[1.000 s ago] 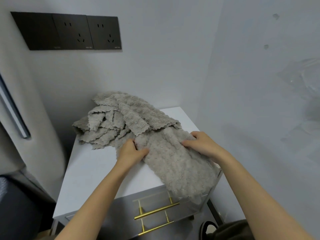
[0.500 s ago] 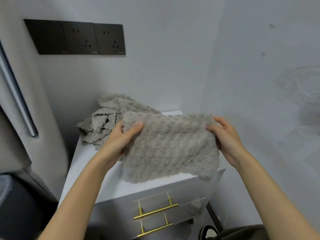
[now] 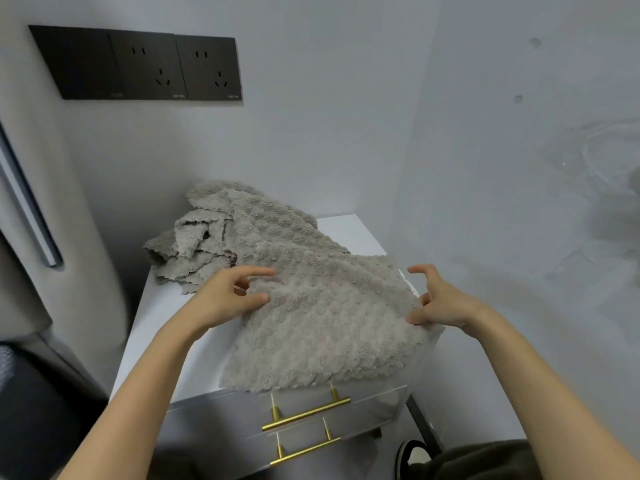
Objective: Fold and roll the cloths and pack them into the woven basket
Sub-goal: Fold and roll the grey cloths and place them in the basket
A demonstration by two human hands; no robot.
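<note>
Item: one grey-beige, nubbly cloth point(image 3: 329, 323). It lies spread and slightly rumpled on the near right part of a white cabinet point(image 3: 166, 327). Its near edge reaches the front lip of the top and its right side runs to the right edge.

Item: heap of cloths point(image 3: 207, 247) of the same colour, unfolded and scallop-edged. It sits at the far left of the cabinet top against the wall, and one of them trails right to meet the far edge of the spread cloth.

Left hand point(image 3: 225, 299): at the cloth's left edge, fingers spread wide. The forefinger reaches out over the fabric and the thumb point(image 3: 256, 299) lies flat on it. No grasp is evident.

Right hand point(image 3: 443, 303): at the cloth's right edge, fingers splayed and loosely bent in the air. Only the thumb tip point(image 3: 414, 319) touches the fabric. It holds nothing.

Containers: two drawers in the cabinet front, one above the other, both closed.
- Upper drawer point(image 3: 214, 420), with a gold bar handle point(image 3: 306, 414).
- Lower drawer point(image 3: 207, 455), with a second gold bar point(image 3: 304, 452).
- The fronts look glossy, and I cannot tell what is inside them.

Surroundings: a dark three-part socket panel point(image 3: 138, 64) is on the far wall, upper left. The toe of a dark shoe point(image 3: 412, 455) shows on the floor, near right of the cabinet.
</note>
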